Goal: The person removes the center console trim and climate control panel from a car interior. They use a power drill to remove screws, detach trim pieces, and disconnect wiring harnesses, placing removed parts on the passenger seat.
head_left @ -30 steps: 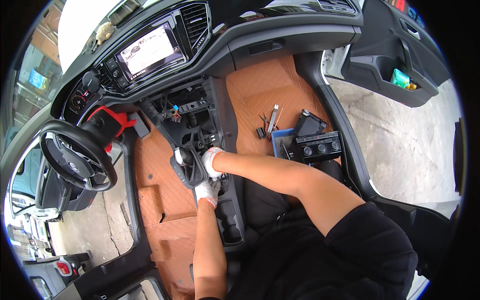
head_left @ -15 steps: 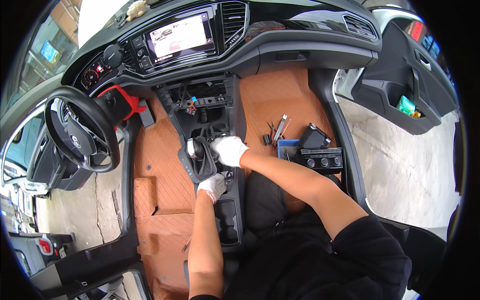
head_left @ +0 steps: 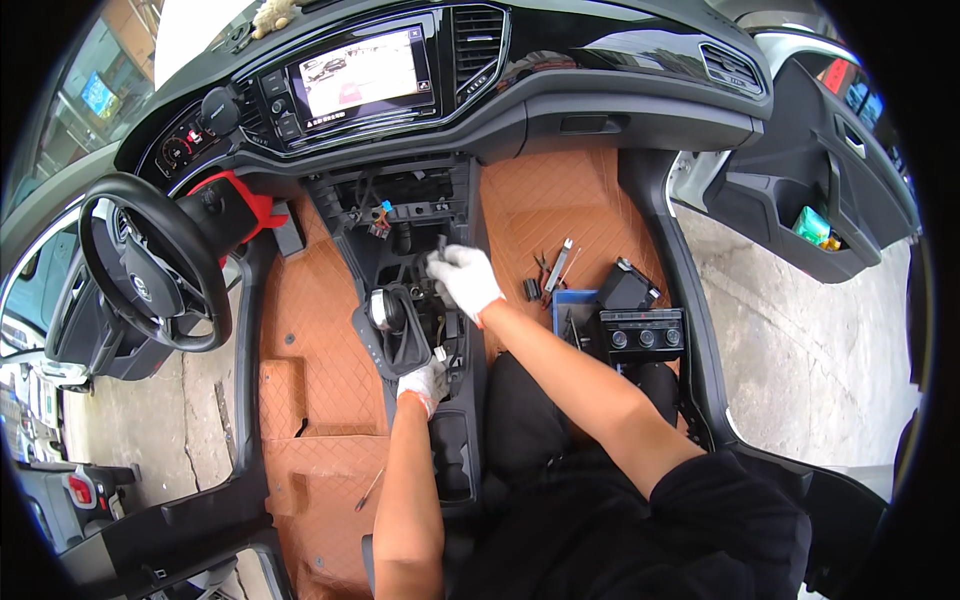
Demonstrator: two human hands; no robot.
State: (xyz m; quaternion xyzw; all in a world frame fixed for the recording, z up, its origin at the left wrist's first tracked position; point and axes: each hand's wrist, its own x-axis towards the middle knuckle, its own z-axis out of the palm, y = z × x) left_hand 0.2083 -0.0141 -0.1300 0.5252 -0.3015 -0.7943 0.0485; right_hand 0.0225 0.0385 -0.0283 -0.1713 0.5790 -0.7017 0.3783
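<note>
- The gear lever [head_left: 384, 308] stood in the centre console, ringed by a dark trim frame [head_left: 366, 338] that sat askew around it.
- The left hand [head_left: 424, 382], in a white glove, was just behind the gear lever, at the rear edge of the trim frame. Its fingers were bent and partly hidden, so whether they grasped that edge could not be told.
- The right hand [head_left: 468, 282], also gloved, was raised to the right of the gear lever and slightly forward. Its fingers were bent near a small dark piece [head_left: 442, 244]; whether they gripped it could not be told.
- Forward of the gear lever, loose wiring with a blue connector [head_left: 387, 207] showed in an uncovered dashboard opening, below a lit screen [head_left: 362, 80].
- Right of the gear lever, beyond the right hand, a silver tool [head_left: 560, 262] and pliers [head_left: 542, 264] lay on the brown floor mat [head_left: 540, 195].
- Farther right of the gear lever were a blue tray [head_left: 575, 297], a black box [head_left: 628, 288] and a control panel [head_left: 643, 331] with three knobs.
- Well left of the gear lever was the steering wheel [head_left: 145, 288], with red material [head_left: 260, 207] around its column.
- Behind the gear lever, past the left hand, was a cup holder [head_left: 452, 455].
</note>
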